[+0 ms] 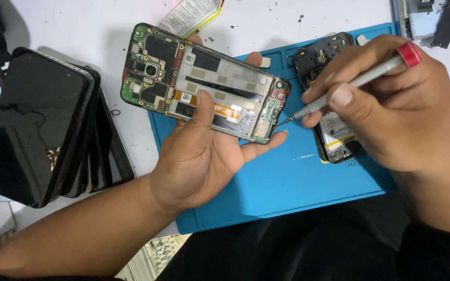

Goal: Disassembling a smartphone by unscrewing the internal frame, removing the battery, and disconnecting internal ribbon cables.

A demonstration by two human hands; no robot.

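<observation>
Hands work above a blue rubber repair mat [287, 182], which lies on a white tabletop [95, 26] and serves as the marker for everything else. Over the mat's upper left corner, the left hand [199, 156] cradles an opened black smartphone with its back cover removed [204, 83], green circuit board, camera module and orange flex cable exposed. The palm is under the phone, the thumb is pressed on its inner face near the orange cable, and fingertips curl up around its far and right edges, so the hand is firmly closed around the phone. Over the mat's right half, the right hand [397, 109] pinches a slim silver precision screwdriver with a red cap [360, 78] between thumb and forefingers, closed tight on the shaft. The driver's tip meets the lower right corner of the held phone, by the small board there. Beneath the right hand, flat on the mat's upper right part, lies a second opened black phone with a white-labelled battery [334, 130], partly hidden by the fingers. Left of the mat, well apart from it, a leaning stack of dark glossy phones [42, 125] rests on the tabletop. Beyond the mat's top edge lies a white printed battery pack with yellow trim [191, 14].
</observation>
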